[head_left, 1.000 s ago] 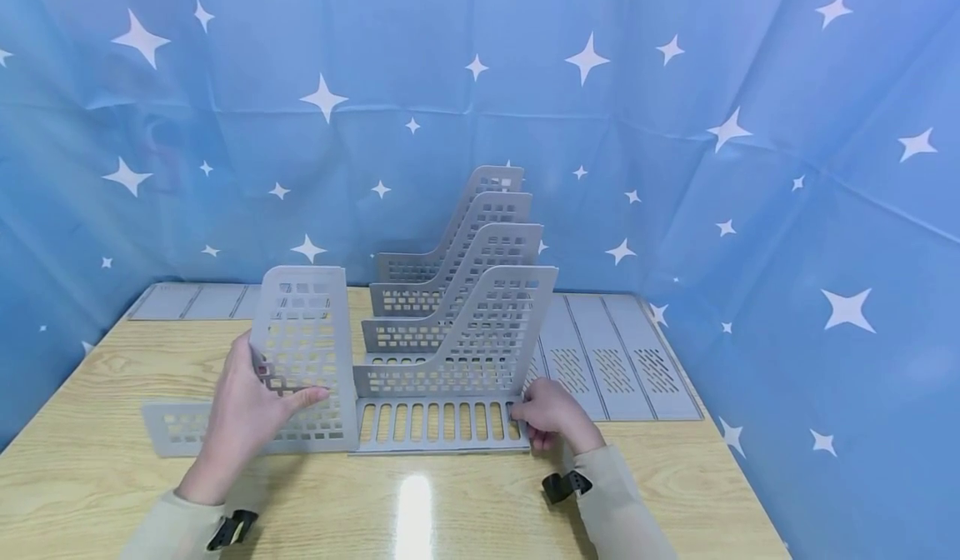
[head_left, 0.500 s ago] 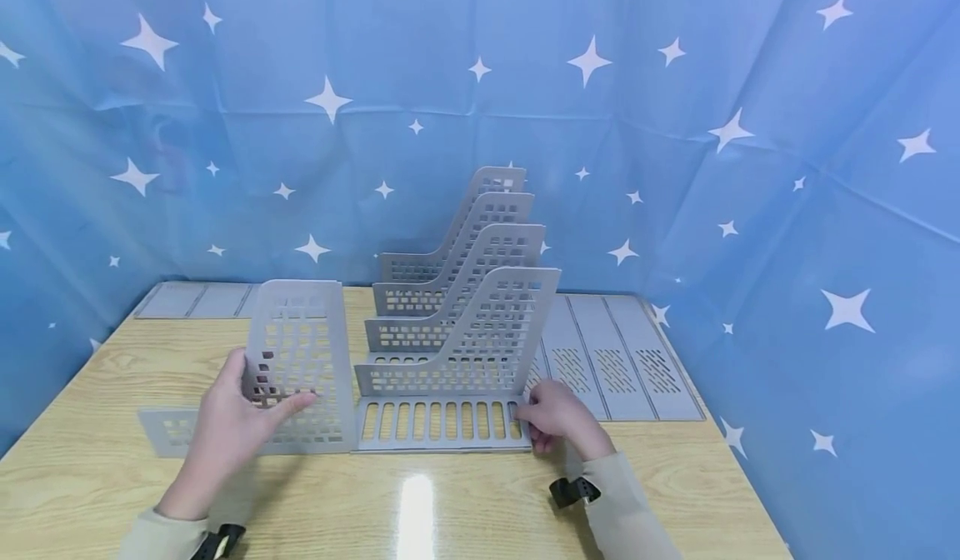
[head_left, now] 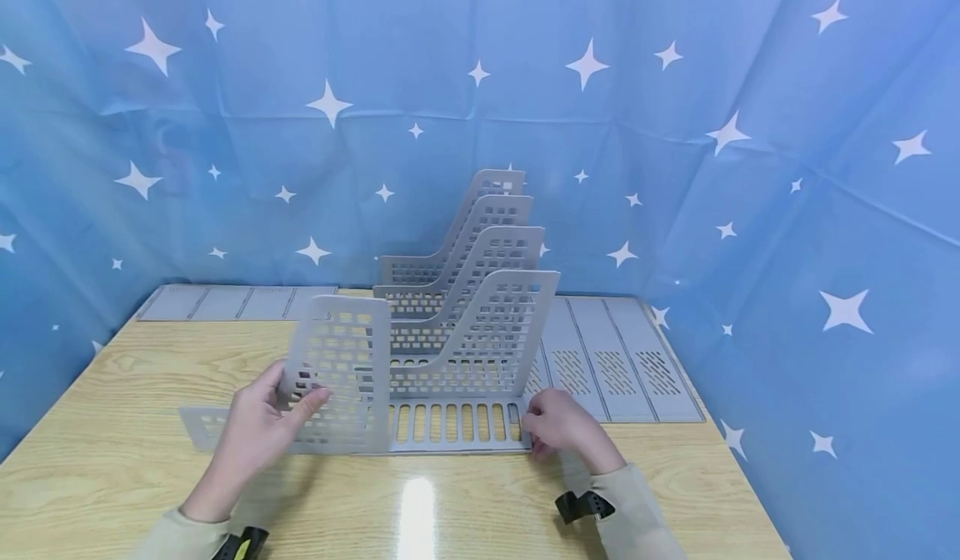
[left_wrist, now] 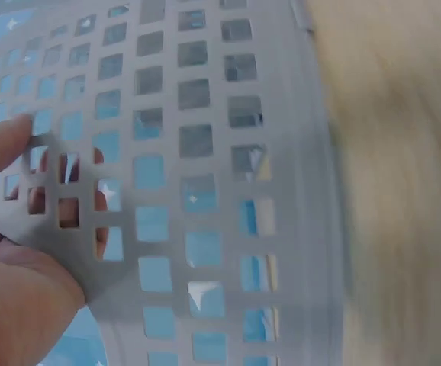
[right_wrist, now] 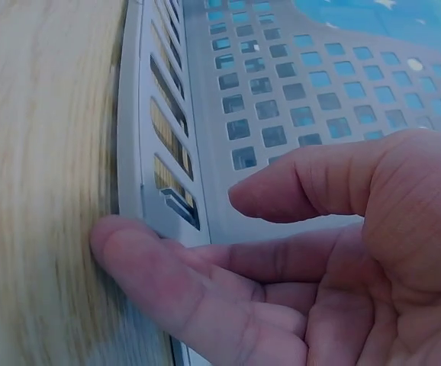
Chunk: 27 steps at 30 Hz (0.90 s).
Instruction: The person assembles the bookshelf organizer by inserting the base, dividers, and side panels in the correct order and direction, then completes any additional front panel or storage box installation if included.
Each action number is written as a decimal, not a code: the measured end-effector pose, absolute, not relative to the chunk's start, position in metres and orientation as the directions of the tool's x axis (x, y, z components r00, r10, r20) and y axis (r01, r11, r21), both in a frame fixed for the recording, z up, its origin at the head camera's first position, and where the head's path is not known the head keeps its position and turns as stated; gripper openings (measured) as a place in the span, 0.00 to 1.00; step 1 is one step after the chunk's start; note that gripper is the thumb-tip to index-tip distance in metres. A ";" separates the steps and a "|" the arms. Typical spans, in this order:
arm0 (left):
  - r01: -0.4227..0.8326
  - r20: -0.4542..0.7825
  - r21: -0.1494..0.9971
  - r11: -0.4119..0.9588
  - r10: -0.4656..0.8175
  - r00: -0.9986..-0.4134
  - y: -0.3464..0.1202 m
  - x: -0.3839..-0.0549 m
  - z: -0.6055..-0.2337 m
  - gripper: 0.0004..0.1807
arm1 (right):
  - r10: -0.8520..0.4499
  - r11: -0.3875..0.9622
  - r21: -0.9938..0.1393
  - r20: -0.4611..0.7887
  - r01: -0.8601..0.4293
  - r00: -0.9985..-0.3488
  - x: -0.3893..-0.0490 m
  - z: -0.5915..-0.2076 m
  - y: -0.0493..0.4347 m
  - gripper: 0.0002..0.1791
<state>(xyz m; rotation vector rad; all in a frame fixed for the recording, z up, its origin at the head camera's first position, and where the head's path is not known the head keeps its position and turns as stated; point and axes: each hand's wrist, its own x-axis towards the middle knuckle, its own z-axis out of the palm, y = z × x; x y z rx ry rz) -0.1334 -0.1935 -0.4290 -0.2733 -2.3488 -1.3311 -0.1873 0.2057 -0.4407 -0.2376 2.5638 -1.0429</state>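
Note:
A grey file rack [head_left: 542, 314] stands mid-table, with several perforated upright dividers along a slotted base [head_left: 465, 449]. My left hand [head_left: 251, 431] grips a loose perforated divider panel [head_left: 381, 377] by its edge, thumb on the near face. Held upright, the panel covers the left part of the rack's front slots; a low arm of it sticks out to the left. In the left wrist view, fingers show through the panel's [left_wrist: 304, 191] holes. My right hand [head_left: 566, 427] is at the base's front right corner. In the right wrist view its fingers touch that corner, while the thumb stands apart.
Flat grey panels [head_left: 225, 302] lie at the table's back left. More flat panels with slanted slots [head_left: 622, 402] lie right of the rack. A blue star-patterned curtain [head_left: 225, 152] hangs behind the wooden table [head_left: 337, 510].
My left hand has lowered the panel a little, then moved it right, over the rack's front left part. My right hand stays at the base corner, its thumb now off the slot.

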 end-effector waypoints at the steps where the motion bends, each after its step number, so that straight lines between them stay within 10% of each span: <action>1: 0.384 0.462 0.768 0.513 -0.028 -0.887 -0.191 -0.134 -0.429 0.12 | -0.279 0.709 -0.705 -0.274 -0.004 -0.920 -0.187 -0.441 0.206 0.10; 7: 0.356 0.409 0.805 0.475 -0.009 -0.913 -0.196 -0.129 -0.431 0.08 | -0.268 0.676 -0.735 -0.308 0.050 -0.913 -0.188 -0.440 0.210 0.10; 15: 0.186 0.472 0.607 0.772 -0.163 -0.866 -0.253 -0.121 -0.442 0.17 | -0.270 0.700 -0.711 -0.346 0.064 -0.898 -0.189 -0.440 0.210 0.12; 27: -0.052 0.187 0.666 0.744 -0.234 -0.954 -0.274 -0.120 -0.451 0.16 | -0.310 0.696 -0.717 -0.356 0.045 -0.882 -0.190 -0.443 0.210 0.12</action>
